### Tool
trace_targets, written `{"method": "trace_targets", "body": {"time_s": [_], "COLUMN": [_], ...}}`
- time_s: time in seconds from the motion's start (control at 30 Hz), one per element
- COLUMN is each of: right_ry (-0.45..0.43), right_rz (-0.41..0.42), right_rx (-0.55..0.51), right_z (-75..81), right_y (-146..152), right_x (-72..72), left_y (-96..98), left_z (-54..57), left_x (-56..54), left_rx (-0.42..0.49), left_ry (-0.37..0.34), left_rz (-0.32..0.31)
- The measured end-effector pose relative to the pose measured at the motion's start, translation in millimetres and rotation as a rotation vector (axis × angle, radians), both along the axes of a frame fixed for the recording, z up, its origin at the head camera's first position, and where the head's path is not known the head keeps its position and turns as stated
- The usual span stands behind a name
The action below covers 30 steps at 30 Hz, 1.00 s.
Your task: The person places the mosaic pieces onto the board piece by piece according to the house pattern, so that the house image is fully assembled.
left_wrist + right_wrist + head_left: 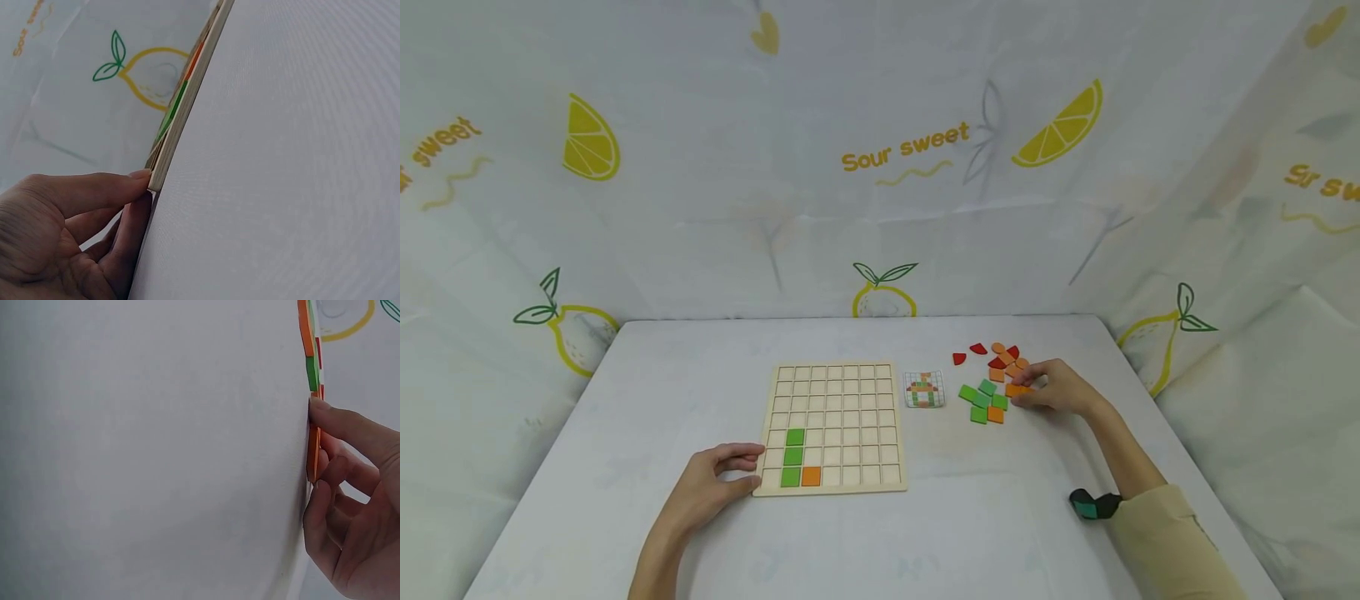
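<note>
so the left hand (pixel 700 483) was at the lower left of the head frame, fingers loose and fairly straight, thumb and fingertips just touching the left edge of a wooden grid board (pixel 850 425) without wrapping round it. the board lay flat left of the bottom centre, with three green square tiles (pixel 793 457) stacked up its second column from the bottom row and one orange square (pixel 811 477) right next to the lowest of them. the right hand (pixel 1056 387) was right of centre, thumb and curled fingers pinching an orange tile (pixel 314 453) that sat at the right side of the loose pile. near it in that pile were green tiles (pixel 979 400), another orange tile (pixel 996 415) at the bottom, plus round orange pieces (pixel 997 347) and red curved-edge pieces (pixel 978 349) toward the top. a small pattern card (pixel 924 389) with a coloured printed grid lay between the board and the pile. there was a black and green wrist strap (pixel 1093 505) and a beige sleeve (pixel 1172 542) at lower right, and a white cloth with "sour sweet" lettering (pixel 906 147) across the upper half.
</note>
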State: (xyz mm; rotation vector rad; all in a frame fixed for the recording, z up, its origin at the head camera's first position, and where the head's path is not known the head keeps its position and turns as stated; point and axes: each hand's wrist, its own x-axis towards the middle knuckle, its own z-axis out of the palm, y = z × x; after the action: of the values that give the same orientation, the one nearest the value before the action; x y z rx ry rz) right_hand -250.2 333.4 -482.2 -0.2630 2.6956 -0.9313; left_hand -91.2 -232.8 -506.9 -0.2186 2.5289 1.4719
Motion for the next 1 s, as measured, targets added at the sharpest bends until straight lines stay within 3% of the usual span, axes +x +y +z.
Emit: {"method": "trace_targets", "body": {"time_s": [0.4, 0.8, 1.0], "right_ry": [0.023, 0.102, 0.142], "right_rz": [-0.002, 0.089, 0.146], "right_rx": [-0.049, -0.107, -0.159], "right_z": [9.6, 34.5, 39.8], "right_y": [-6.6, -56.3, -80.2], "right_x": [2.9, 17.1, 24.0], "left_y": [-0.2, -0.3, 0.1], "left_z": [-0.5, -2.2, -1.6], "left_x": [-0.9, -0.9, -1.1], "left_rx": [-0.003, -0.001, -0.016], "left_ry": [0.009, 0.012, 0.015], "left_rz": [-0.003, -0.001, -0.002]}}
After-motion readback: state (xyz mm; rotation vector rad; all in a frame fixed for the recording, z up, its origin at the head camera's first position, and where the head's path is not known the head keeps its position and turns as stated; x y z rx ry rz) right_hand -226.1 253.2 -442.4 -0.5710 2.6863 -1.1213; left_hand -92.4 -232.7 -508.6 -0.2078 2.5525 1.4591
